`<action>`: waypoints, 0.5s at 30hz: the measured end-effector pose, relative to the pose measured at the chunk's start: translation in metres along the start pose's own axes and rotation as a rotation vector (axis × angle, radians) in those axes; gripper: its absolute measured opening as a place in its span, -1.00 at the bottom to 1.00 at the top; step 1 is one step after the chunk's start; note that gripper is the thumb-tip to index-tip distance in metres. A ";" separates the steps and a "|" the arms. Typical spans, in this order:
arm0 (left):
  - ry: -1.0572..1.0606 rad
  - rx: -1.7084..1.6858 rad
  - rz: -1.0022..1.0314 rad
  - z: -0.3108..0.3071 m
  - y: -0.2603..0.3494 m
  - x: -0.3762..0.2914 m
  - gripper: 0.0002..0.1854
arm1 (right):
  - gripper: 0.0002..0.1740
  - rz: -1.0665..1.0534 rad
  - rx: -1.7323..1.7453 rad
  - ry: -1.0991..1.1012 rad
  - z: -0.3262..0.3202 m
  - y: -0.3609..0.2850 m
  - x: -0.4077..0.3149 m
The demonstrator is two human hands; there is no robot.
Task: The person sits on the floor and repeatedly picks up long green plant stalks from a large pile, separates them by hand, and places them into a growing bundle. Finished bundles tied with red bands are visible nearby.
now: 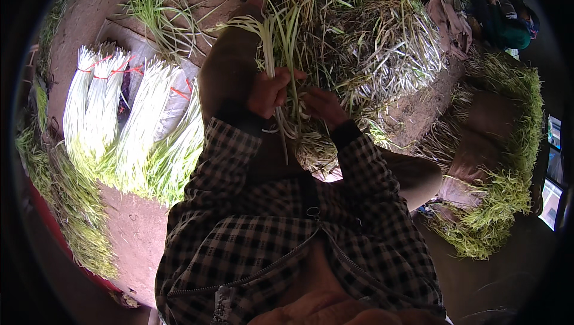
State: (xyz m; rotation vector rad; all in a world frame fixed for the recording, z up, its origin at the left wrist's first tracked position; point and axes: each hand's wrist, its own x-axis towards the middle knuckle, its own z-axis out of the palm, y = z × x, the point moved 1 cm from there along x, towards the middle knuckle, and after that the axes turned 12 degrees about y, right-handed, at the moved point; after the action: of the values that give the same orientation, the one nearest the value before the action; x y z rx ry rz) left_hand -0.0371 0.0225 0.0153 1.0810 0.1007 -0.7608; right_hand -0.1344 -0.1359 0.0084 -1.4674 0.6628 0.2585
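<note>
My left hand [269, 92] is closed around a small bunch of pale, long-leaved shoots [268, 49]. Their white stems come out below the fist, and the leaves droop at the top. Right beside it, a greener shoot [292, 62] passes by the left fingertips. My right hand [326, 106] is close to the lower part of that shoot with its fingers bent. Whether those fingers pinch a stem is too dark to tell. Under the hands, between my legs, sits some dry, tangled plant waste [318, 151].
Bundles of white-stemmed shoots [143, 114], some tied with red string, lie on a plastic sheet [168, 121] at left. Loose greens [154, 15] lie beyond. A large heap of discarded leaves [376, 33] rises ahead. Stacked greens [506, 190] stand at right, and another person [506, 24] is at upper right.
</note>
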 end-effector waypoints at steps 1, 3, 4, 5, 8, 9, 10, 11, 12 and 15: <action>-0.013 -0.022 -0.007 0.002 0.001 -0.001 -0.77 | -0.72 0.055 0.087 0.000 0.003 0.000 0.002; -0.039 -0.033 -0.014 0.003 0.002 -0.001 -0.77 | -0.73 0.164 0.260 0.000 0.009 -0.001 0.003; -0.052 -0.021 -0.015 0.002 0.003 0.000 -0.76 | -0.74 0.181 0.328 -0.001 0.013 -0.002 0.002; -0.066 -0.010 -0.015 0.001 0.003 0.000 -0.76 | -0.76 0.197 0.395 -0.002 0.019 -0.005 0.000; -0.091 0.017 -0.043 0.003 0.005 0.000 -0.75 | -0.80 0.202 0.538 0.025 0.025 -0.002 -0.001; -0.097 0.013 -0.058 0.003 0.005 0.000 -0.75 | -0.81 0.197 0.576 0.035 0.027 -0.002 0.000; -0.103 0.010 -0.072 0.002 0.004 0.000 -0.75 | -0.85 0.205 0.600 0.046 0.029 -0.003 -0.001; -0.109 0.006 -0.086 0.002 0.003 0.000 -0.75 | -0.88 0.213 0.624 0.057 0.031 -0.005 -0.002; -0.110 0.006 -0.094 0.003 0.004 0.000 -0.76 | -0.90 0.221 0.648 0.071 0.031 -0.007 -0.004; -0.122 0.010 -0.090 0.004 0.003 -0.001 -0.75 | -0.89 0.185 0.587 0.077 0.025 -0.002 -0.008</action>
State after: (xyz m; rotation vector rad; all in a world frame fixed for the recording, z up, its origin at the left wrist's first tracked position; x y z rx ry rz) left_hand -0.0365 0.0207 0.0200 1.0423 0.0424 -0.9075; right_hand -0.1329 -0.1103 0.0139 -0.8584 0.8528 0.1322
